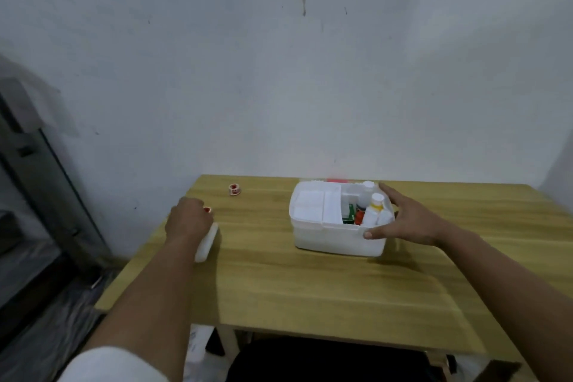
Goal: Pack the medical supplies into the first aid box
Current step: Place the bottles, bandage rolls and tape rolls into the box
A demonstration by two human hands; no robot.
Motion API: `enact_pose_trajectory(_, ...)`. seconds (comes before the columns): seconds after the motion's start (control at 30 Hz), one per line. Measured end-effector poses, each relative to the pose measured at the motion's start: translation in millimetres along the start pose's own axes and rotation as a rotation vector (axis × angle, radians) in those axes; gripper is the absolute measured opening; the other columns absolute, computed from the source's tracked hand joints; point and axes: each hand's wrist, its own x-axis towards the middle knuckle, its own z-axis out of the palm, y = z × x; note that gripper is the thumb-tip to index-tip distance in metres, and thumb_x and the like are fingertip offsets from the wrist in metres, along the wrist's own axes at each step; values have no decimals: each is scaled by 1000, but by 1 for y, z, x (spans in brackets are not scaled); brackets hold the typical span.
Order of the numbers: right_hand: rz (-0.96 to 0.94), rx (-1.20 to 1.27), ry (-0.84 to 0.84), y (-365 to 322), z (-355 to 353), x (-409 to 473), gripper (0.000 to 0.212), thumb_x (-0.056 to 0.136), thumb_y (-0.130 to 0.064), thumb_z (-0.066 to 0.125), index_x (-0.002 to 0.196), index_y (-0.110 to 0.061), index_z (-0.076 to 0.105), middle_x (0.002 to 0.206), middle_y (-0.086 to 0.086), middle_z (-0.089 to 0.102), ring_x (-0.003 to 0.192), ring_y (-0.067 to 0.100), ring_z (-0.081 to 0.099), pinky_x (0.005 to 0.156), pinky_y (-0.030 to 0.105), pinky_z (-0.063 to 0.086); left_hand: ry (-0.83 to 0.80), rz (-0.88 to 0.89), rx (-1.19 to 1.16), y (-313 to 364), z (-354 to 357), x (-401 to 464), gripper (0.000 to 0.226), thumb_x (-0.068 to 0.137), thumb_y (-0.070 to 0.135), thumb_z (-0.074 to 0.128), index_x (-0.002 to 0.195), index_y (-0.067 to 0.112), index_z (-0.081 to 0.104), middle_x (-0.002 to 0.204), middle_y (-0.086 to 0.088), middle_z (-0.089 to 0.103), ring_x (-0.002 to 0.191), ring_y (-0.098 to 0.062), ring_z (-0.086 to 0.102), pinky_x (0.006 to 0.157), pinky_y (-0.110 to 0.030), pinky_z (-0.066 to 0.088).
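Note:
A white first aid box [338, 237] stands open on the wooden table [310, 288], holding white packets on its left side and several bottles on its right. My right hand [409, 219] grips the box's right end, thumb on the front wall and fingers behind. My left hand [189, 222] is closed over a white bottle [206, 245] with a red cap [207, 210], lying at the table's left edge. A small red and white tape roll [234, 189] sits at the far left of the table.
A grey wall rises right behind the table. A dark metal frame [46, 189] stands to the left, off the table. A black chair seat [325, 360] is below the table's near edge.

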Motion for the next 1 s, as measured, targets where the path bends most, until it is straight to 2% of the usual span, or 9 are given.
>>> enact_pose_trajectory(0.1,40,-14,10,8,1,0,135,50,-60,97,159,-42,20,141,-19,52,124,13,58,104,41,52,-3,47,51,-8,8,13,22,89,25,65,73,15,75,75,-6,68,71,-26,63,67,-35,56)
enact_pose_trajectory(0.17,53,-16,5,14,0,2,140,47,-65,96,160,-46,16,146,-18,51,123,13,61,105,45,53,-14,97,99,-7,13,22,25,89,23,64,68,15,74,71,-5,68,66,-24,59,63,-32,52)
enact_pose_trajectory(0.27,42,-23,-2,19,-2,3,137,47,-64,97,158,-50,17,147,-21,51,120,10,64,103,43,55,-41,140,145,5,17,35,20,93,25,65,83,15,80,87,-10,74,80,-30,66,66,-30,45)
enact_pose_trajectory(0.33,28,-51,-9,20,-3,3,137,47,-64,97,157,-52,16,148,-22,50,121,10,63,104,42,55,-50,164,137,16,20,43,17,92,30,69,96,17,79,99,-10,75,94,-30,68,71,-30,47)
enact_pose_trajectory(0.5,31,-39,-3,20,-3,6,139,45,-63,98,158,-50,17,149,-22,49,122,7,61,106,42,53,-75,224,63,42,34,53,16,88,25,70,102,16,73,102,-13,72,95,-33,65,71,-34,47)
enact_pose_trajectory(0.67,32,-26,-15,20,-2,8,138,48,-60,98,157,-52,15,149,-22,49,125,10,60,106,43,53,-68,277,104,50,45,68,51,92,32,69,138,13,59,137,-14,60,122,-35,57,93,-43,49)
enact_pose_trajectory(0.77,39,-22,-9,19,-2,7,138,48,-59,98,158,-51,14,148,-22,50,123,7,61,106,41,53,-98,292,156,52,52,78,33,98,37,60,122,17,72,121,-14,69,111,-35,63,85,-40,52)
enact_pose_trajectory(0.83,46,-25,-2,18,-2,7,139,47,-60,98,158,-50,15,148,-22,50,123,6,61,107,40,53,-76,295,176,53,55,77,32,100,39,55,115,21,77,115,-15,72,105,-36,66,82,-38,53)
enact_pose_trajectory(1.0,43,-30,13,17,-2,6,140,46,-62,98,159,-47,16,151,-22,48,123,5,60,108,39,51,-3,296,196,58,60,63,32,99,39,57,103,16,79,98,-18,73,93,-37,67,71,-35,48)
